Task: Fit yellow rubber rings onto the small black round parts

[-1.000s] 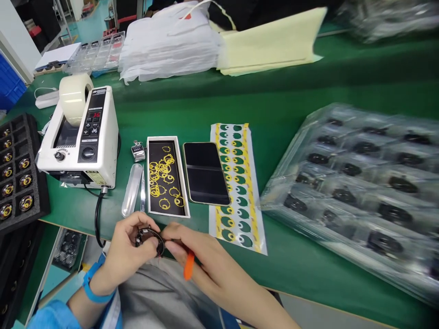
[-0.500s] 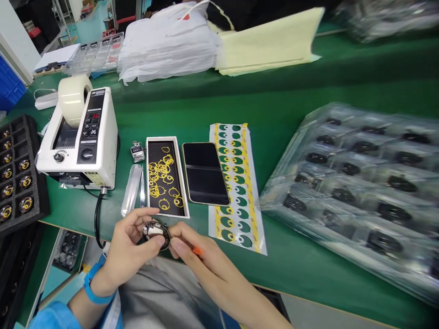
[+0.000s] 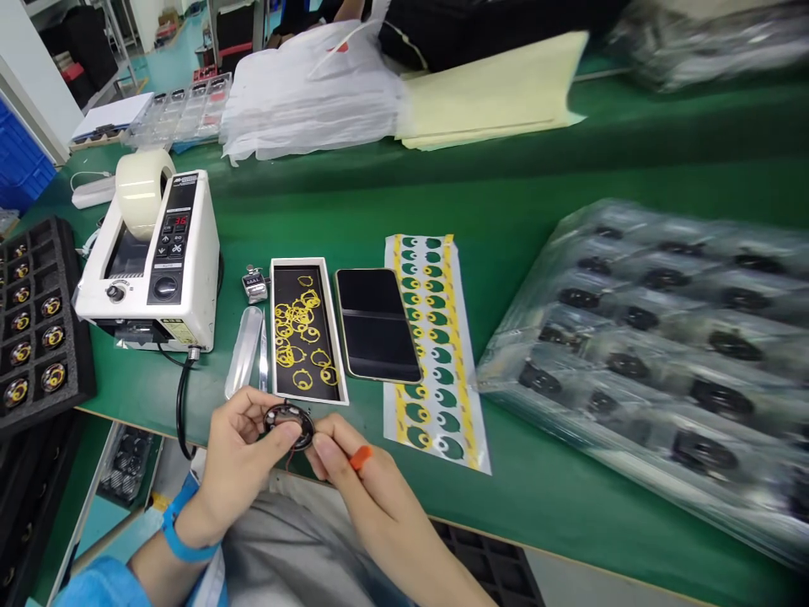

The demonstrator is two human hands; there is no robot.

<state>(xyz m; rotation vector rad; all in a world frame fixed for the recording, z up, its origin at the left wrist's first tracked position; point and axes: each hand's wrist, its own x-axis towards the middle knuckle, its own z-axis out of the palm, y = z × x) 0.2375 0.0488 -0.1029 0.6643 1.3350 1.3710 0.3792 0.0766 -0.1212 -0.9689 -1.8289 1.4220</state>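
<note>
My left hand (image 3: 248, 451) grips a round black part (image 3: 291, 421) with a ring-shaped rim, its thumb lying across the face. At the part's right edge, the fingers of my right hand (image 3: 350, 459) are pinched together against the rim. An orange band (image 3: 361, 457) wraps one right finger. A thin reddish strand shows just under the part. Right behind my hands lies a shallow white-edged box (image 3: 346, 389) holding several thin yellow ring-shaped pieces (image 3: 297, 316). Beside it are a dark phone (image 3: 379, 329) and a sheet of yellow and green die-cut stickers (image 3: 446, 362), partly under the phone.
A tape dispenser (image 3: 206, 244), a tally counter (image 3: 254, 285) and a clear plastic strip (image 3: 243, 354) stand to the left. Foam trays of round parts (image 3: 82, 371) sit at far left. Stacked clear trays (image 3: 506, 358) fill the right. White sheets (image 3: 309, 101) and yellow paper (image 3: 486, 97) lie behind.
The round part has tilted, so its bright reflective face now looks dark. My right hand has shifted slightly left and the orange band shows more fully. The view has moved slightly.
</note>
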